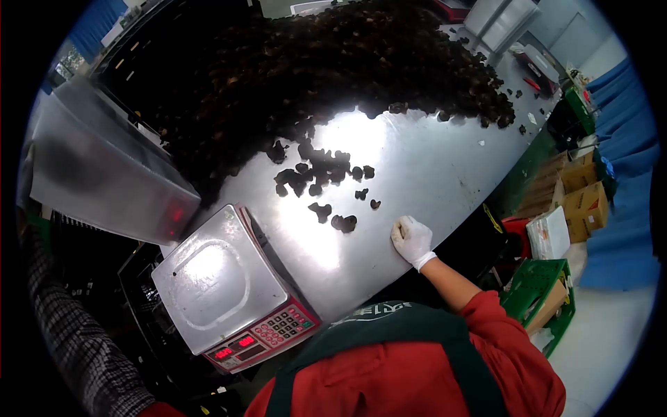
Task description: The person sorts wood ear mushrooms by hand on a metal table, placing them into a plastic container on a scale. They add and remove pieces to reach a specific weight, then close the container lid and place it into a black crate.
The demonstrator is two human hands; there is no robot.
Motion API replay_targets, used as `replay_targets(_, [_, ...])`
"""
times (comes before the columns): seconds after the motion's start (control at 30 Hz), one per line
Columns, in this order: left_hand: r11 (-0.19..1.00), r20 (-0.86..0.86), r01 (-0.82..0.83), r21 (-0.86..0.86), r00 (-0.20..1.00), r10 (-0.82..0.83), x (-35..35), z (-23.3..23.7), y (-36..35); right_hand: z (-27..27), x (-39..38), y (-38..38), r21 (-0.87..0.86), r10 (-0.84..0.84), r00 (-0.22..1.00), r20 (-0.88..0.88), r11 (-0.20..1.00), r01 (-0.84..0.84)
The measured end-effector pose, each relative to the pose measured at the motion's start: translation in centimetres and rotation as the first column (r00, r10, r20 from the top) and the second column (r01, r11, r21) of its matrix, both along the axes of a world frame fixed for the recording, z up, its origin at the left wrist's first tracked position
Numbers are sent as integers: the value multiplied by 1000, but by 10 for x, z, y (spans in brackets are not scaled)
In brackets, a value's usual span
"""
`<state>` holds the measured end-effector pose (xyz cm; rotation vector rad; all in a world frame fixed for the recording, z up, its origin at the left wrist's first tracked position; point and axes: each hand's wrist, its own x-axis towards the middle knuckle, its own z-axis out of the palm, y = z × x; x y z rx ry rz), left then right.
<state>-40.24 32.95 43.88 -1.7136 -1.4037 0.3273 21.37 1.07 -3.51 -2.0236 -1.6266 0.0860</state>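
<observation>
My right hand [412, 240], in a white glove, is closed in a fist at the near edge of the metal table [417, 167]; nothing shows in it. Several dark, curled pieces that look like dried mushrooms [326, 165] lie scattered beyond it, apart from the fist. A plaid sleeve [83, 333] runs up the far left towards a tilted, translucent plastic bin [111, 160]; my left hand cannot be made out there. Between the arms stands a digital scale [215, 278] with a bare metal pan and red lit digits.
A large heap of the dark pieces [333, 62] covers the back of the table. Another clear bin [500, 21] stands at the far right. Beside the table, on the right, are a green crate [517, 295], cardboard boxes [585, 208] and a blue curtain [625, 174].
</observation>
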Motion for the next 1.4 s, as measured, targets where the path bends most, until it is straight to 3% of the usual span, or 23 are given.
replay_targets(0.07, [982,456,73,-172,890,14,-55,13,35,-3,3,-1,8,26,999,-22,1000,-26])
replay_targets(0.17, [972,559,26,-234,821,113,-37,29,27,-6,6,-2,41,50,998,-36,998,-48])
replay_targets(0.23, [982,474,-67,-175,869,144,31,35,-8,-7,7,-2,26,56,998,-40,998,-55])
replay_targets(0.27, [984,432,-111,-140,887,162,56,37,-20,-7,8,-2,20,61,997,-40,998,-60])
replay_targets(0.4, [904,450,-139,405,891,-65,81,20,-35,-3,10,-1,33,109,991,-73,994,-107])
replay_targets(0.47, [857,428,-14,515,870,-244,99,-9,-93,-1,14,-1,36,150,985,-83,988,-148])
replay_targets(0.5, [853,427,66,517,844,-324,95,-28,-130,2,16,1,26,183,968,-169,983,-182])
replay_targets(0.6, [914,517,192,357,775,-365,84,-121,-256,13,29,10,-15,246,844,-477,958,-287])
replay_targets(0.67, [963,580,119,243,778,-243,180,-180,-311,22,32,41,71,359,838,-411,929,-363])
replay_targets(0.7, [965,675,106,242,696,-246,201,-215,-328,25,30,66,116,417,829,-373,907,-404])
replay_targets(0.77, [985,823,-123,119,568,-28,214,-278,-368,30,19,125,139,555,804,-211,832,-538])
replay_targets(0.9, [970,799,-238,46,591,107,250,-336,-390,30,-39,225,-39,605,796,31,796,-604])
replay_targets(0.93, [969,727,-247,14,668,160,257,-341,-392,29,-52,241,-166,614,787,57,784,-599])
replay_targets(0.97, [951,709,-307,-26,665,234,283,-327,-385,27,-63,250,-292,623,777,85,762,-579])
replay_targets(1.03, [951,800,-308,12,574,176,322,-311,-375,29,-68,238,-341,706,707,42,675,-654])
replay_targets(1.1, [989,892,-127,74,452,-9,352,-307,-364,23,-60,200,-289,788,593,164,613,-735])
replay_targets(1.17, [999,929,32,-15,370,2,387,-306,-324,27,-39,162,-206,864,500,57,500,-841])
replay_targets(1.2, [994,965,110,-5,261,-24,402,-310,-292,32,-29,145,-156,866,498,37,497,-854])
replay_targets(1.3, [981,969,170,94,212,-129,417,-375,-182,50,5,120,-66,849,525,-59,521,-851])
replay_targets(1.4, [994,978,113,12,207,-35,397,-444,-75,58,49,113,-1,765,625,-153,632,-775])
